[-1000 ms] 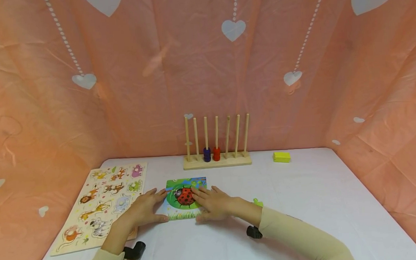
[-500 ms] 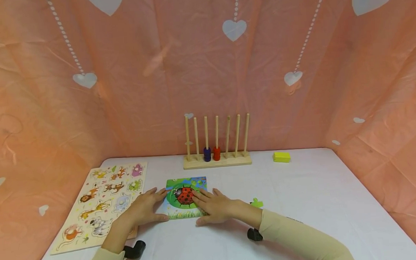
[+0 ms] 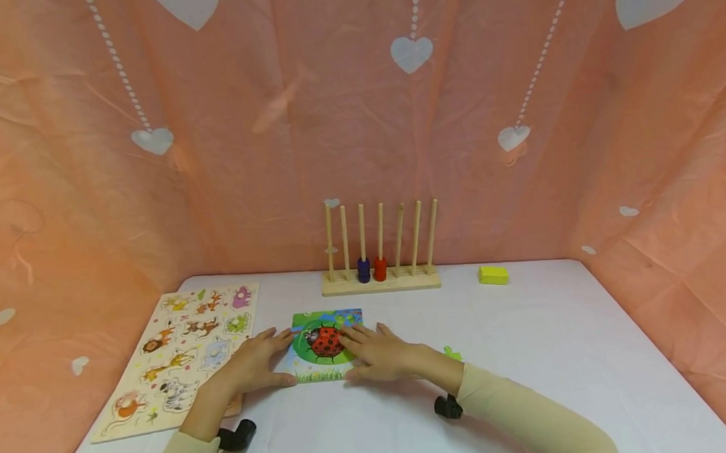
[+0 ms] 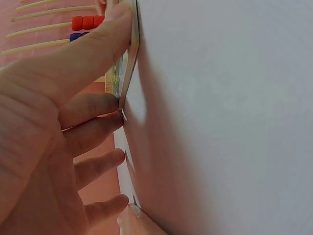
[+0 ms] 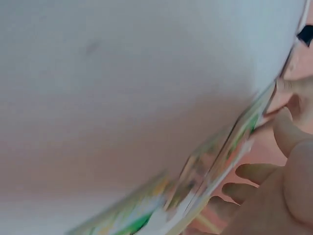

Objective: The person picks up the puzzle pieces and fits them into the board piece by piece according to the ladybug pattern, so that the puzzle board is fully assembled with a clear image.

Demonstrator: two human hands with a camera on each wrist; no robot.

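Note:
A square ladybug picture puzzle point(image 3: 322, 361) lies flat at the middle of the white table. My left hand point(image 3: 256, 362) is at its left edge, fingers spread, thumb by the near left corner. In the left wrist view the thumb point(image 4: 110, 41) touches the board's edge. My right hand point(image 3: 382, 354) lies over the puzzle's right side, fingers extended onto the ladybug, covering that edge. A green puzzle piece point(image 3: 452, 353) shows beside the right forearm. Blurred colourful pieces point(image 5: 132, 210) lie close to the right wrist camera; their shapes are unclear.
A wooden animal peg board point(image 3: 160, 360) lies left, partly behind the left arm. At the back stands a wooden rack of upright rods point(image 3: 381, 284), with blue beads point(image 3: 364, 271) and red beads point(image 3: 380, 269). A yellow block point(image 3: 493, 275) sits back right. Pink curtain surrounds the table.
The right hand has shifted very slightly on the puzzle. The left hand stays at the left edge. The whole head view has drifted a little.

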